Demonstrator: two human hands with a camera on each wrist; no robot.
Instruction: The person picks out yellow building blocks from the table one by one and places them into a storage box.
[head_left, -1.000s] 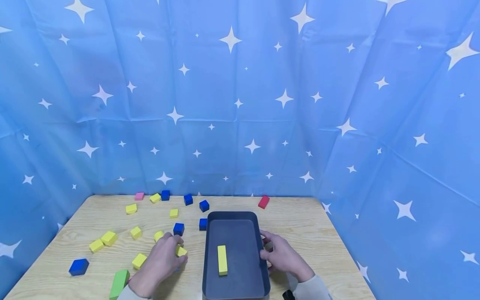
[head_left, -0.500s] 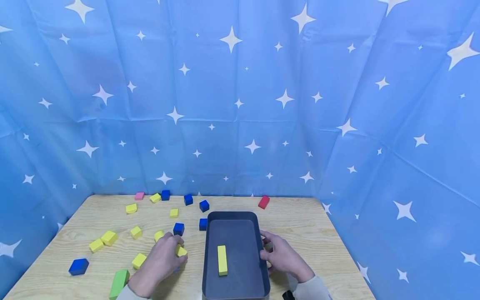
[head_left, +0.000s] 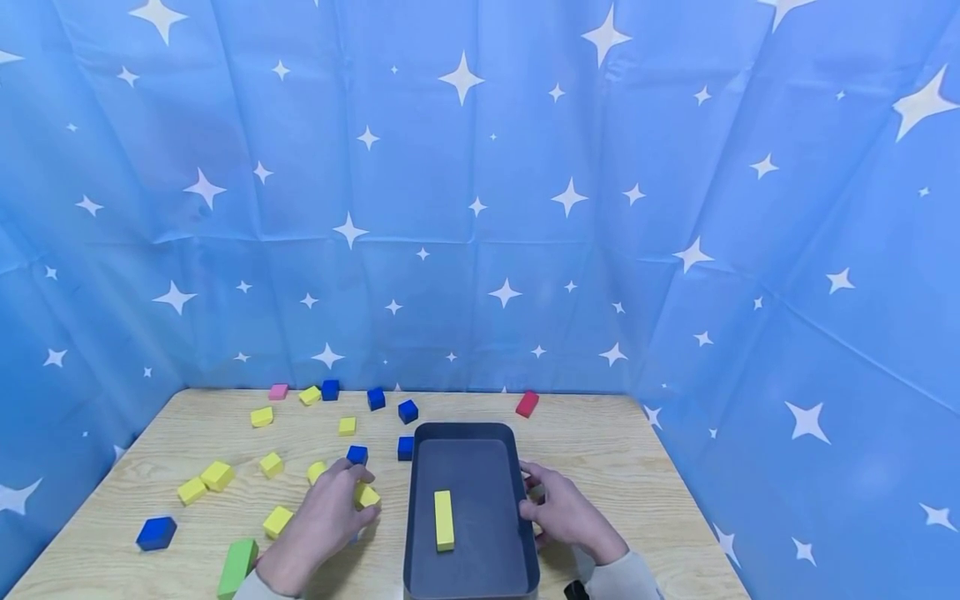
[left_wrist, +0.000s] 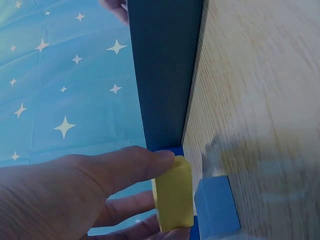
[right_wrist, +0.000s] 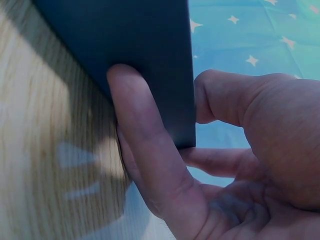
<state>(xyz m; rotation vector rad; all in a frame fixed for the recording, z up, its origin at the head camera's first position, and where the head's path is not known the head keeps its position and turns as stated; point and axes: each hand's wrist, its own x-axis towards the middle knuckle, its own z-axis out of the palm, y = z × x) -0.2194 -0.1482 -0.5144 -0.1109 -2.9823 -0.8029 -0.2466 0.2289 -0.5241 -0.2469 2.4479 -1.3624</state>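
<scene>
My left hand [head_left: 318, 525] pinches a small yellow block [left_wrist: 174, 195] between thumb and fingertips, left of the dark grey tray [head_left: 495, 475]. A light blue block [left_wrist: 216, 206] lies on the table just beside that yellow block; in the head view my hand hides most of it. My right hand [head_left: 566, 510] grips the tray's right side, its thumb at the rim and its fingers against the outer wall [right_wrist: 155, 45]. Inside the tray lies one long yellow block [head_left: 444, 521], left of the middle.
Several yellow blocks [head_left: 278, 522] and blue cubes [head_left: 357, 455] are scattered over the table's left half. A green block [head_left: 238, 567] lies near my left wrist, a pink one [head_left: 278, 392] at the back left. A red block [head_left: 527, 404] sits behind the tray, before the starry curtain [head_left: 480, 208].
My left hand and the yellow block have shifted slightly right and away from me, partly covering the blue cube behind. The right hand and tray stay put.
</scene>
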